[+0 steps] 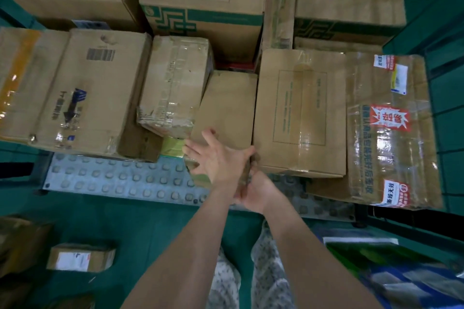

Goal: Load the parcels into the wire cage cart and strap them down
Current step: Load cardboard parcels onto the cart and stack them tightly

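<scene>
A plain brown parcel [228, 105] stands wedged between other cardboard boxes on the studded metal floor [113, 178] of the wire cage cart. My left hand [218, 160] presses on its near face with fingers spread and straight. My right hand [256, 190] sits just below and to the right and grips the parcel's near lower corner; its fingers are mostly hidden. A tape-wrapped box [173, 85] leans against the parcel's left side. A box with a printed frame [298, 113] stands tight on its right.
Larger boxes fill the back of the cart. A heavily taped box with red stickers [386, 133] sits at the cart's right by the cage side [447, 108]. On the green floor lie a small labelled parcel [80, 257] and bagged items [401, 271].
</scene>
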Demonstrator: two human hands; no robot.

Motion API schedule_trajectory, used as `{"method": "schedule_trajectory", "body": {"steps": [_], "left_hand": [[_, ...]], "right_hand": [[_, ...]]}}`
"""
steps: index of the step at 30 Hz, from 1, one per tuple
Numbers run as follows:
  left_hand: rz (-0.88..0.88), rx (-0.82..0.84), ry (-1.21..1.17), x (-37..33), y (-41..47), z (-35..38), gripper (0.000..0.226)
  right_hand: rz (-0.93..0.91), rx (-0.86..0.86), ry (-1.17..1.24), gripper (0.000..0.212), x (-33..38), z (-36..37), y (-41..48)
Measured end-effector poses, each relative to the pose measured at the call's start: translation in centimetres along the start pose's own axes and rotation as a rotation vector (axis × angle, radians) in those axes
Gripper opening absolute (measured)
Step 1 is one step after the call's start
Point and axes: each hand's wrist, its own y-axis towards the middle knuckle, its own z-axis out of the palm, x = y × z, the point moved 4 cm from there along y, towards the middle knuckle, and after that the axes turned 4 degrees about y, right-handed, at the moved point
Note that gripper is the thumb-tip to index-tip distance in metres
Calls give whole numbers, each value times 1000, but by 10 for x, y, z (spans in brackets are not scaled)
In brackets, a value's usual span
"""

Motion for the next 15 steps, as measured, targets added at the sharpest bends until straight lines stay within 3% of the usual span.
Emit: {"method": "schedule_trajectory", "body": {"steps": [3, 7, 10, 15], "left_hand": [[19, -14, -28, -4, 3, 2, 92], [19, 105, 39, -30, 25, -3, 97], [-54, 268, 139, -36, 29, -3, 104], [1, 333, 163, -21, 28, 4, 107]], "right_hand": [[-253, 47, 327, 60, 1, 14, 5], [-334, 115, 555, 52, 19, 44, 10], [-323, 114, 513, 61, 23, 50, 7], [-276, 107, 485, 68, 13, 43, 12]]}}
